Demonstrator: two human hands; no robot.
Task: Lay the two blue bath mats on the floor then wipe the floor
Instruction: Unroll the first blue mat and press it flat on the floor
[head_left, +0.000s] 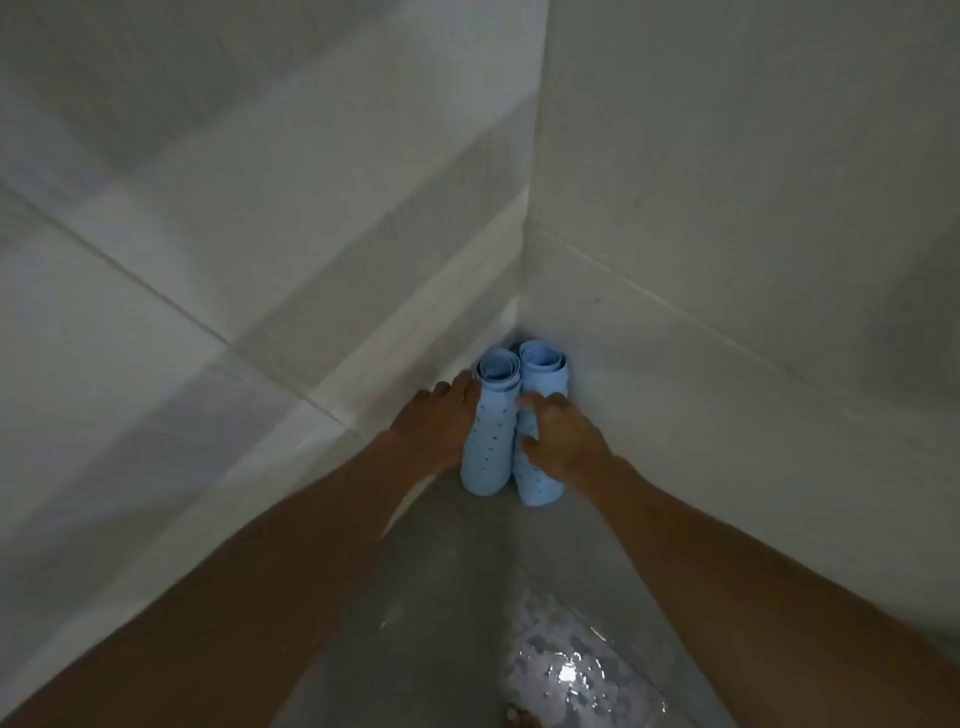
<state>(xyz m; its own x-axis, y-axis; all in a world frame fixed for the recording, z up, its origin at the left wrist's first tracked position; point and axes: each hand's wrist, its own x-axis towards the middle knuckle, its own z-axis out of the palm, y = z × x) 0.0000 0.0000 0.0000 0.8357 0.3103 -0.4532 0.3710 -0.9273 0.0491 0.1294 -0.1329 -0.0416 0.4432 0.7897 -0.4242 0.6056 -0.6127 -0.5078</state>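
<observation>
Two light blue bath mats with small holes stand rolled up and upright, side by side, in the corner where two tiled walls meet. My left hand (434, 423) wraps around the left side of the left roll (488, 441). On the right roll (540, 483), my right hand (563, 436) curls over the front, fingers reaching into the gap between the rolls. Both rolls rest on the grey floor (447, 571). Their lower ends are in view; the backs are hidden against the walls.
Pale tiled walls (727, 208) close in on the left and right of the corner. The grey floor is wet, with a bright glare patch (566, 670) near the bottom. Toes of a foot (519, 719) show at the bottom edge.
</observation>
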